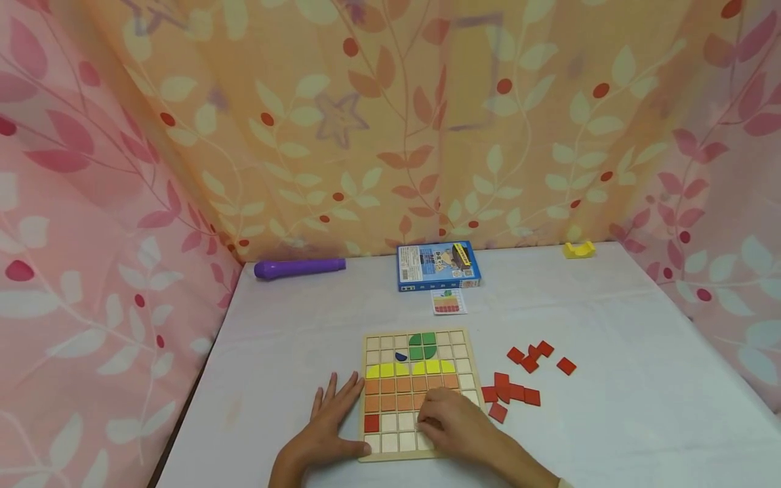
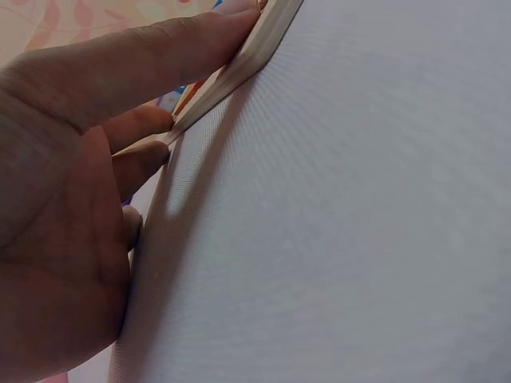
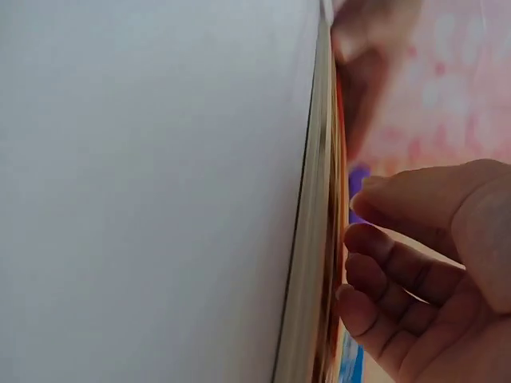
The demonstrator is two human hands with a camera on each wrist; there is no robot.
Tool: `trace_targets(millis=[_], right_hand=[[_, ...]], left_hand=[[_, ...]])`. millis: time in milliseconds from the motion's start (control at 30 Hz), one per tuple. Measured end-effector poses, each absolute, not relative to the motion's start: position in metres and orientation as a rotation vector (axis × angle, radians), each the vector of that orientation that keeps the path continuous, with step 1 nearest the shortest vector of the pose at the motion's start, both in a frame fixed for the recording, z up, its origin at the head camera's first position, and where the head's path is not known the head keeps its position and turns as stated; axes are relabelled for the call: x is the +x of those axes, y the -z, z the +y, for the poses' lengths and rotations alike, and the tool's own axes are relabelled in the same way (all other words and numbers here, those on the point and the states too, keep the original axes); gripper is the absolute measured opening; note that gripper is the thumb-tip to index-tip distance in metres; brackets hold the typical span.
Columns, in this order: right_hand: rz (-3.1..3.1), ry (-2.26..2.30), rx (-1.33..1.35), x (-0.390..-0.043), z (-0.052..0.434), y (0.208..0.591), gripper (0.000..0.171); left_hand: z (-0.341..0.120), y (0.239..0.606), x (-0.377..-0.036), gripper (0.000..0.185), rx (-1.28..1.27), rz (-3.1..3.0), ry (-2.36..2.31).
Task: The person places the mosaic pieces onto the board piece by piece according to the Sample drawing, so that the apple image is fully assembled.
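Note:
In the head view a wooden grid board (image 1: 370,343) lies on the table, carrying green, yellow and orange pieces, a dark blue piece (image 1: 401,356) and a red square tile (image 1: 371,423) at lower left. My left hand (image 1: 326,427) is spread along the board's left edge, thumb at the near corner; the left wrist view shows its thumb (image 2: 184,48) against the rim. Over the lower part of the board is my right hand (image 1: 454,423), fingers bent down toward the empty cells. In the right wrist view its thumb and fingers (image 3: 367,275) stand slightly apart; I cannot tell whether they hold a tile.
Several loose red pieces (image 1: 532,397) lie right of the board, some overlapping. Behind it are a small pattern card (image 1: 449,302) and a blue box (image 1: 439,266). A purple microphone-shaped object (image 1: 299,268) lies back left, a yellow stand (image 1: 579,250) back right. Patterned curtains (image 1: 390,135) enclose the table.

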State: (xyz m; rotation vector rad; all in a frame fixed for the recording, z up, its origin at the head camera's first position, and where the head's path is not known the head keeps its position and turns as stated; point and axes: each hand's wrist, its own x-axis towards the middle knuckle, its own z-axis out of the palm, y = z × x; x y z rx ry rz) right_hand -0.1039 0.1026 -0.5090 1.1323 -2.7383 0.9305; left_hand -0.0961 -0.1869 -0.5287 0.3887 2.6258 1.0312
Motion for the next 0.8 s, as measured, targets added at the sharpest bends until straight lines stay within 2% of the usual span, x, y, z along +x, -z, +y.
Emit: trace_targets(millis=[233, 333, 500, 800], right_hand=[[-2.888, -0.893, 0.477, -0.118, 0.169, 0.504, 0.01], [-2.953, -0.806, 0.268, -0.122, 0.196, 0.5, 0.019], [-3.057, -0.809, 0.211, -0.124, 0.224, 0.501, 0.035], [-3.055, -0.93, 0.22, -0.128, 0.225, 0.505, 0.026]], left_hand=[[-0.186, 0.526, -0.095, 0.113, 0.374, 2.632, -1.017], [-0.186, 0.527, -0.096, 0.113, 0.371, 2.635, -1.003], [-0.186, 0.527, -0.095, 0.114, 0.356, 2.629, -1.0], [-0.186, 0.527, -0.095, 0.114, 0.352, 2.63, -1.013]])
